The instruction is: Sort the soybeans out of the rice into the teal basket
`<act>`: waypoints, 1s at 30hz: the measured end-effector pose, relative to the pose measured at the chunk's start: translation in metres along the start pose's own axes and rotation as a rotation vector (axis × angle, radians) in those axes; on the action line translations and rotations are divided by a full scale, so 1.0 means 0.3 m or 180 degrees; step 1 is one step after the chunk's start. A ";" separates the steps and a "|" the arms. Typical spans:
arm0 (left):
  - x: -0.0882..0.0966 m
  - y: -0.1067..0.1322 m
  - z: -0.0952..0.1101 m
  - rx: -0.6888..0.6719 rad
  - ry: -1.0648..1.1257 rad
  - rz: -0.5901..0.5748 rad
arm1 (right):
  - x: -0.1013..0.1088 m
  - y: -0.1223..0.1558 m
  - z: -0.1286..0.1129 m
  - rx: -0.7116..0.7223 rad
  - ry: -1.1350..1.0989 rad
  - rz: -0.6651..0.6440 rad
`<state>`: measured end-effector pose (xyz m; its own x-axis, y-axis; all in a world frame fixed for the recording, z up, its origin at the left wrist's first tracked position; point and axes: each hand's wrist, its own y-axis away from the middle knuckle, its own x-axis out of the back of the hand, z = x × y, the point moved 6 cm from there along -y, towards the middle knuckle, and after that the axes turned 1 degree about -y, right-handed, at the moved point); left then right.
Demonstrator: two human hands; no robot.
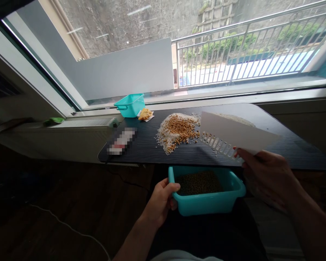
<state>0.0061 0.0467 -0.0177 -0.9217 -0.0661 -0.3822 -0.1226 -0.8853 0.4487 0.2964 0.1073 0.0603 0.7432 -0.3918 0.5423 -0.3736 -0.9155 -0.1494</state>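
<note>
Step in hand, in my judgement: I am working loose grain on the dark table [143, 152] with a white slotted sheet [233, 132] while steadying a teal bin [206, 206]; the next move calls for the bin held level and the sheet kept low at a slight tilt, lest beans roll off the near edge. Position noted: the mixed pile of tan beans and white grains [180, 127] lies ahead of my left hand [163, 197], well apart from it; it lies beyond and to the left of my right hand [266, 163], the sheet reaching to its right side; whether the slots touch the beans I cannot tell. My right hand is closed in a pinch on the sheet's near end; my left is closed on the bin's left rim, thumb over the top; small dark grains [198, 183] lie inside the bin, below the table's near edge.
</note>
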 end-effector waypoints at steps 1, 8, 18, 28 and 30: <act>0.003 0.000 -0.001 0.0000 -0.0006 0.0005 | -0.016 -0.014 -0.002 -0.0029 -0.0054 -0.0118; 0.008 -0.004 -0.010 -0.0046 0.0035 -0.0007 | -0.046 -0.045 -0.007 0.0073 -0.0039 -0.0389; 0.014 0.002 0.004 -0.0023 -0.0011 0.0081 | -0.113 -0.072 -0.077 0.0329 -0.0146 -0.0619; 0.020 -0.003 -0.002 -0.0079 0.0006 0.0137 | -0.050 -0.053 -0.047 0.0181 -0.0353 -0.0588; 0.023 -0.005 -0.004 -0.0083 0.0014 0.0123 | -0.035 -0.049 -0.029 0.0128 -0.0320 -0.0565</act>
<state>0.0002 0.0470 -0.0220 -0.9239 -0.1024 -0.3686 -0.0773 -0.8937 0.4419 0.2891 0.1256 0.0639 0.8478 -0.2294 0.4781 -0.2109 -0.9731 -0.0929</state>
